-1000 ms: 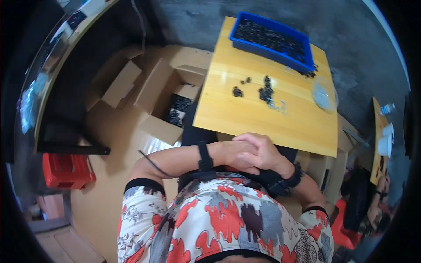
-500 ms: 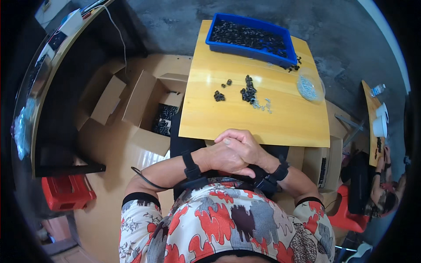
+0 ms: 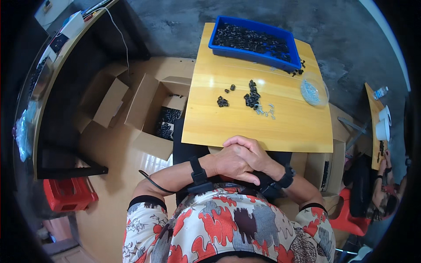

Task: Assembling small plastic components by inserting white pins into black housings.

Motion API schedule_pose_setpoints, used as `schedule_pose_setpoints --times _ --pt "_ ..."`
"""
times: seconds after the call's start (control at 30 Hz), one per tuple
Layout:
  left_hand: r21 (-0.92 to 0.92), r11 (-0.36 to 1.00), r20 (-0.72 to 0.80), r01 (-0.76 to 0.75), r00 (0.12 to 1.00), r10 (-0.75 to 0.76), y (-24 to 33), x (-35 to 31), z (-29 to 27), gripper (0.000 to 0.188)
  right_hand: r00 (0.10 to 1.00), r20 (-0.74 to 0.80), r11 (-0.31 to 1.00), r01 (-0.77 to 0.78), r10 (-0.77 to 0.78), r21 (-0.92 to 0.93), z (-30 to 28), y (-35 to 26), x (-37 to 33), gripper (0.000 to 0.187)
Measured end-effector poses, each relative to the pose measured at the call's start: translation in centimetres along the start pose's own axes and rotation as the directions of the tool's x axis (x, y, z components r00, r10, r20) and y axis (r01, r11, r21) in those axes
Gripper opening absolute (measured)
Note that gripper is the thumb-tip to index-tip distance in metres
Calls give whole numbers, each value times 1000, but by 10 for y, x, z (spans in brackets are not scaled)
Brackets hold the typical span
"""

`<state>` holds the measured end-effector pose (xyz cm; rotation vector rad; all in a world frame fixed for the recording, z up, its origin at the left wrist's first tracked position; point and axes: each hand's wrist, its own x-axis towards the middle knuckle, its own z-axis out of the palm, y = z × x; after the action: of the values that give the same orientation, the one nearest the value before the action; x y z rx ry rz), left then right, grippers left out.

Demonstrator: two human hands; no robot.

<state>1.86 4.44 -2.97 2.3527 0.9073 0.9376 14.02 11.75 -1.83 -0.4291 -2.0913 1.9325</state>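
My two hands are clasped together just off the near edge of the yellow wooden table [image 3: 206, 127], in front of my lap. My right hand [image 3: 255, 154] lies across the top, its fingers wrapped round my left hand [image 3: 229, 163]. The left one is closed beneath it, its thumb showing toward me and its other fingers mostly covered. No part or tool shows in either. Out on the tabletop, beyond my hands, lie a cluster of small black parts [image 3: 252, 97], a smaller black heap [image 3: 222, 102] and some loose silvery pieces, apparently screws [image 3: 265, 112].
A blue tray [image 3: 252, 58] full of black parts stands at the far edge. Right of centre is a clear round container [image 3: 323, 93] of silvery pieces. Open cardboard boxes [image 3: 142, 98] stand left on the floor, near a red stool [image 3: 69, 193]. Another person's hand [image 3: 386, 160] shows far right.
The whole view has shifted slightly, with the table and everything on it sitting a little lower and farther right. My hands stay clasped, and nothing on the table has visibly moved.
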Motion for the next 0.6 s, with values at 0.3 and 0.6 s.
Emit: schedule_pose_setpoints --times 0.3,0.6 --pt "-383 716 421 584 800 -428 4 8 -27 28 970 217 974 -60 108 -216 -15 -24 0 64" --pt "-362 907 -14 214 972 -235 -5 7 -19 25 989 -32 932 122 -141 -340 -8 -16 5 45"
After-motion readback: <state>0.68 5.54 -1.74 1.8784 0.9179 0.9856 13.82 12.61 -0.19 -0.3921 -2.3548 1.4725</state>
